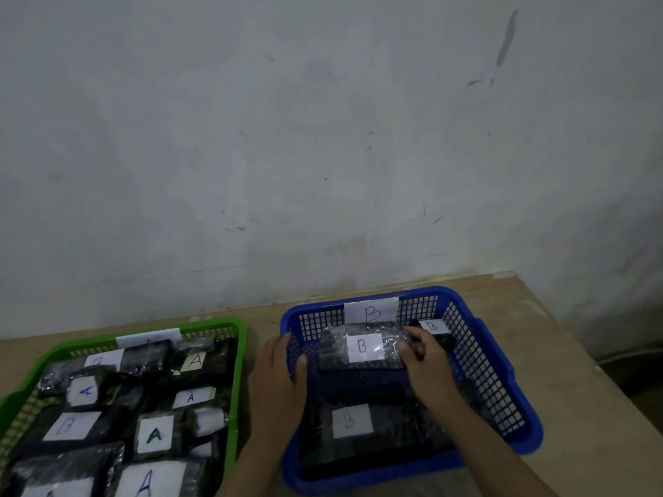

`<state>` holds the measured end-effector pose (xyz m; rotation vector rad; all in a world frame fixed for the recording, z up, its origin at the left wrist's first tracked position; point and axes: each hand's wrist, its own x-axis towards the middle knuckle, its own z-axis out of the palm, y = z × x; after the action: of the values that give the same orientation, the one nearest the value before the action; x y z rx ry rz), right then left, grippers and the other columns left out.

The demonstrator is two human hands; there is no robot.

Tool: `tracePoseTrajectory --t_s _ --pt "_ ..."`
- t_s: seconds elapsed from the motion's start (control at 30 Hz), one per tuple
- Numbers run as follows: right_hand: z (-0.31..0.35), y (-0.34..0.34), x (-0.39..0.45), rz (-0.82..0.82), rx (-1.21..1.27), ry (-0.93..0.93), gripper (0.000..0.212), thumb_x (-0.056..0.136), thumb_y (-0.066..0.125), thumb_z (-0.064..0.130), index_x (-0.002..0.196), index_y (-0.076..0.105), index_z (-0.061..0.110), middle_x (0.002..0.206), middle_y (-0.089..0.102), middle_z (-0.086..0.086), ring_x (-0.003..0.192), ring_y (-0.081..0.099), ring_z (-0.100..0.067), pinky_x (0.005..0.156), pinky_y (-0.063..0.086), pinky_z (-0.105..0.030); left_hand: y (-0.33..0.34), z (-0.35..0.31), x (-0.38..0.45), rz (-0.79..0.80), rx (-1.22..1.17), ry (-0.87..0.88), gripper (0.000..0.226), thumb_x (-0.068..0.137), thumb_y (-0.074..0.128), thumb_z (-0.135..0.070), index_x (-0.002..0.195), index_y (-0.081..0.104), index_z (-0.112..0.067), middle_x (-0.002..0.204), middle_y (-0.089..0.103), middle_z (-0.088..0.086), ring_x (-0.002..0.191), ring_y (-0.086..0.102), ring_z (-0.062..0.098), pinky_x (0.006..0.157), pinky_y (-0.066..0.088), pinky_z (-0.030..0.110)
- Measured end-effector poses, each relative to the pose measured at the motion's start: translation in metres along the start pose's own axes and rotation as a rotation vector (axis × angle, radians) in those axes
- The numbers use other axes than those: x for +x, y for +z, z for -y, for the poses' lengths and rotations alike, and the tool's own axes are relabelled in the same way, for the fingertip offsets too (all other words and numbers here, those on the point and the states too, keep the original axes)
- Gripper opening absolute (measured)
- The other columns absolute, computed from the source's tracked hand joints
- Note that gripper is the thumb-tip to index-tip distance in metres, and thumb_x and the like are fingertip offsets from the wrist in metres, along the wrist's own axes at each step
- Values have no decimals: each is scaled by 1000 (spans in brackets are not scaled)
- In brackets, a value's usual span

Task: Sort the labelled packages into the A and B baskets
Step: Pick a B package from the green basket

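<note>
A blue basket (480, 356) tagged B stands on the right, a green basket (241, 356) on the left. My right hand (423, 356) grips the right end of a black wrapped package labelled B (362, 347) inside the blue basket, near its far side. My left hand (278, 382) holds the blue basket's left wall, thumb inside. Two more B packages lie in the blue basket, one at the front (351, 421) and one at the far right (436, 330). The green basket holds several black packages, most labelled A (154, 434), one labelled B (70, 425).
Both baskets sit on a wooden table (574, 371) against a stained white wall (323, 138). The table's right edge runs diagonally past the blue basket. A narrow strip of tabletop separates the two baskets.
</note>
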<state>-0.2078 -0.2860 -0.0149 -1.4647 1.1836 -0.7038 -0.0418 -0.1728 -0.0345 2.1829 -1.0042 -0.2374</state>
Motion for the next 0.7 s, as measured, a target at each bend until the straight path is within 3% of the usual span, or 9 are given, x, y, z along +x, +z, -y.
tracePoseTrajectory --t_s 0.07,0.13,0.4,0.5,0.57,0.63,0.7 --pt "-5 5 12 -8 -25 30 34 93 47 11 127 45 9 117 55 -10 104 49 -17 86 37 -27 9 6 0 89 113 -22 54 96 31 -35 143 17 -12 154 15 8 143 9 23 115 18 38" --pt "-9 12 23 -6 -58 56 33 93 45 11 126 45 10 119 55 -12 101 48 -16 84 37 -29 15 10 2 140 149 -50 57 96 28 -35 144 4 -15 156 4 4 144 -2 20 117 11 35" --pt "-27 49 56 -7 -131 98 24 93 45 8 117 46 4 105 51 -9 91 47 -18 76 39 -29 17 11 2 122 117 -97 55 97 26 -30 144 2 -17 156 4 1 144 0 15 116 12 31" --pt "-34 65 58 -16 -181 130 11 94 43 12 100 37 6 84 49 -6 76 46 -19 57 35 -29 16 11 2 124 89 -95 54 97 29 -30 144 4 -17 156 7 1 143 4 14 116 14 30" --pt "-37 72 61 -25 -287 121 9 95 40 15 92 35 9 72 46 -4 73 48 -23 59 35 -31 16 11 2 121 63 -91 55 96 31 -30 144 7 -17 155 11 0 143 9 15 116 18 33" --pt "-36 75 64 3 -457 93 12 95 39 20 91 40 8 78 54 -9 75 50 -24 63 39 -33 16 11 2 118 50 -87 55 96 34 -30 144 9 -17 155 13 1 142 14 16 116 22 34" --pt "-39 77 64 58 -660 74 25 92 45 30 98 51 7 103 59 -15 93 53 -28 78 45 -38 16 10 1 125 48 -87 56 96 35 -30 144 9 -18 155 12 -1 142 15 16 116 23 34"
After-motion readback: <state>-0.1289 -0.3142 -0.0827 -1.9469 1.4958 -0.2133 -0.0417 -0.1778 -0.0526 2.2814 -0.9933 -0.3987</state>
